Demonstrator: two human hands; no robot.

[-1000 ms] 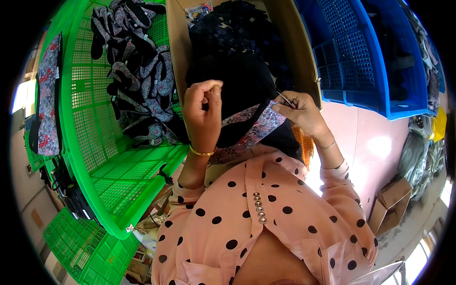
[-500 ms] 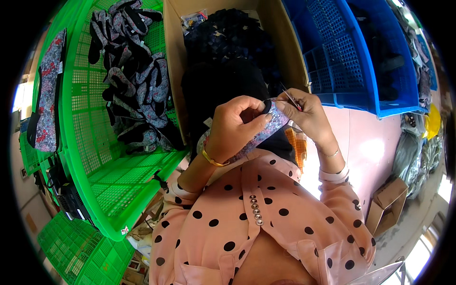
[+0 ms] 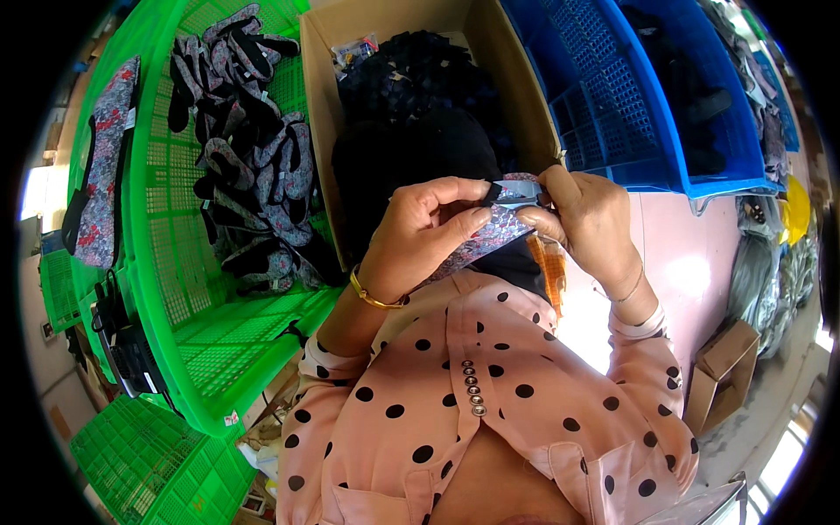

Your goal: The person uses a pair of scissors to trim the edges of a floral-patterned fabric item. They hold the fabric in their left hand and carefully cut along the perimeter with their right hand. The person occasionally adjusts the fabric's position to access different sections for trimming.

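Observation:
My left hand (image 3: 422,232) pinches a sewn floral fabric piece (image 3: 490,238) with black edging between thumb and fingers, in front of my waist. Its lower part runs back under my left hand. In my right hand (image 3: 598,223) is a small pair of metal thread snips (image 3: 522,191), gripped between thumb and fingers. The blades lie against the black edge of the fabric, close to my left fingertips. Most of the snips' handle is hidden by my right hand.
To the left stands a green plastic crate (image 3: 223,346) with several similar floral pieces (image 3: 254,166); another floral piece (image 3: 105,175) hangs over its outer rim. Ahead, a cardboard box (image 3: 328,166) contains dark scraps (image 3: 420,74). Blue crates (image 3: 617,114) stand on the right.
My right hand has turned, and the snips' blades now lie flat across the fabric edge instead of pointing up and away. The left hand keeps its pinch on the fabric.

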